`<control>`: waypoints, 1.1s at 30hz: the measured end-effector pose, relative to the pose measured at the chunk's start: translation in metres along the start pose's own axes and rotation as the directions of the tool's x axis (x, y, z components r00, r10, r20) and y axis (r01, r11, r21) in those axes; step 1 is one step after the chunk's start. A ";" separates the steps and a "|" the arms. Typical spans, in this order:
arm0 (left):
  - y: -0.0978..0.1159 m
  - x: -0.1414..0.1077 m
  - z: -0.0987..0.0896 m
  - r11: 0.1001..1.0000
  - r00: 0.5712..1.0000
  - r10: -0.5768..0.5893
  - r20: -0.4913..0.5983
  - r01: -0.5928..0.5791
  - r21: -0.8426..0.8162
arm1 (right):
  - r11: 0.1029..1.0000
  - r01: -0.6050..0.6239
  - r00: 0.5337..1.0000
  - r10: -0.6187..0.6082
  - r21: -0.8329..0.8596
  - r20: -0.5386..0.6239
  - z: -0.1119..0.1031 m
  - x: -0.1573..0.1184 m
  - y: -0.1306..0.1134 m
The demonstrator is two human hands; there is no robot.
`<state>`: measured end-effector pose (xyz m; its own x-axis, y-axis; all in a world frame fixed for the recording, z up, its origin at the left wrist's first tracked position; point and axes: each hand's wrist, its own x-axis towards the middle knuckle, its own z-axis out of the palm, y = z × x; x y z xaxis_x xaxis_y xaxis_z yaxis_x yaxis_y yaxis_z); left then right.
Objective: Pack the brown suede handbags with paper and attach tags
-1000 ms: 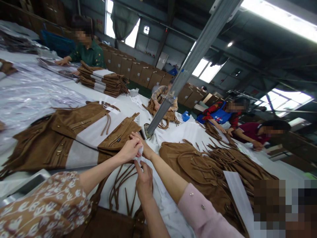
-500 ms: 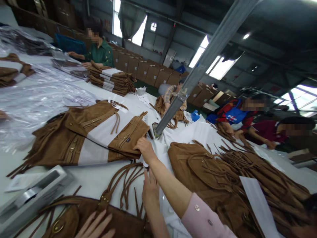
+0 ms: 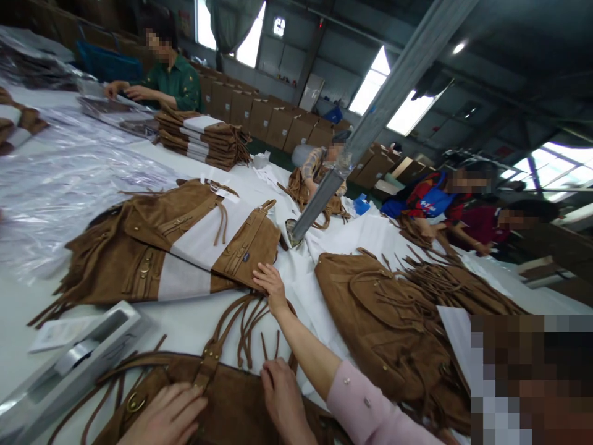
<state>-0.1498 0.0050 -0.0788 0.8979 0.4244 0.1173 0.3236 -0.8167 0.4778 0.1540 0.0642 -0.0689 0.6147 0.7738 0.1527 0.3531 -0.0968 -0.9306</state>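
A brown suede bag (image 3: 236, 402) with fringe and brass rivets lies at the bottom of the view. My left hand (image 3: 164, 414) rests on its upper part, fingers spread flat beside the handle base. On the bag's right side is my right hand (image 3: 285, 395), its fingers bent over the top edge near the thin fringe strips; what lies under the fingertips is hidden. Another person's hand (image 3: 269, 281), from a pink sleeve, touches the corner of a stack of brown bags (image 3: 185, 235) wrapped with white bands.
A grey metal tool (image 3: 88, 358) stands at the lower left. Brown bags (image 3: 380, 315) cover the right side. Clear plastic (image 3: 92, 167) spreads at the left. A slanted metal post (image 3: 324, 191) rises mid-table, and other people work beyond it.
My left hand has come further up into view on the bag. My right hand has moved down from the fringe to the bag's edge. The view has shifted slightly.
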 end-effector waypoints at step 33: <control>-0.046 -0.009 -0.004 0.955 0.947 -0.197 0.254 0.244 -0.169 | 0.944 -0.123 0.865 0.253 -0.304 0.433 -0.174 -0.216 -0.016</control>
<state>-0.1736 0.0405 -0.0982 0.8623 0.4636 -0.2038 0.4775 -0.6103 0.6321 0.1381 -0.2106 -0.0288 0.3154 0.9162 -0.2472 0.4724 -0.3775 -0.7964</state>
